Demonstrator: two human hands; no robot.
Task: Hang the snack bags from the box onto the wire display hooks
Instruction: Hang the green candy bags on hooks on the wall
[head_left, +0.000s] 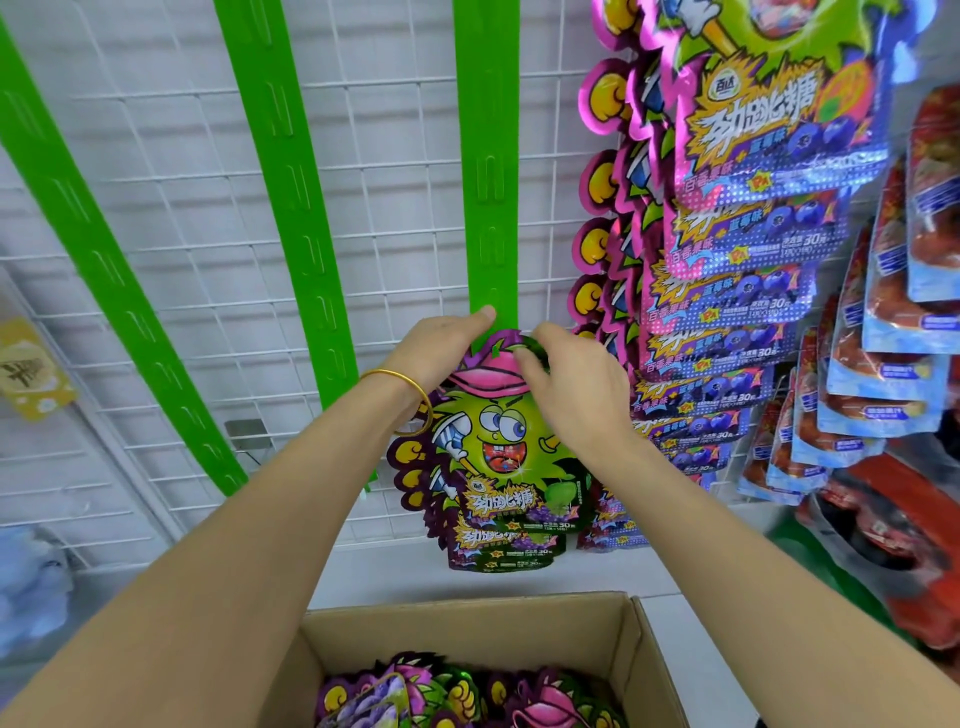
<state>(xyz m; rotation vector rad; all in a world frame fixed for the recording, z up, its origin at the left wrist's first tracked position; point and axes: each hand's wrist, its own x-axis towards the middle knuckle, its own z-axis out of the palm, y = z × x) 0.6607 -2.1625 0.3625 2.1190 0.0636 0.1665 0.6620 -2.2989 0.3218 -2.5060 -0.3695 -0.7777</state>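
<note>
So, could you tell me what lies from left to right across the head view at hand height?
yellow tag, first green strip, second green strip, left hand, right hand, blue candy bags, red snack bags

Three bright green plastic hanging strips (485, 156) stand out against a white wire grid panel (182, 208). The die-cut foil snack bag (493, 457) shows a lime-green cartoon face under a pink cap, edged in jagged purple with yellow curls. The shiny foil bags (753, 234) are blue-purple with a dotted shimmer; the open cardboard box (467, 639) is plain brown.
</note>
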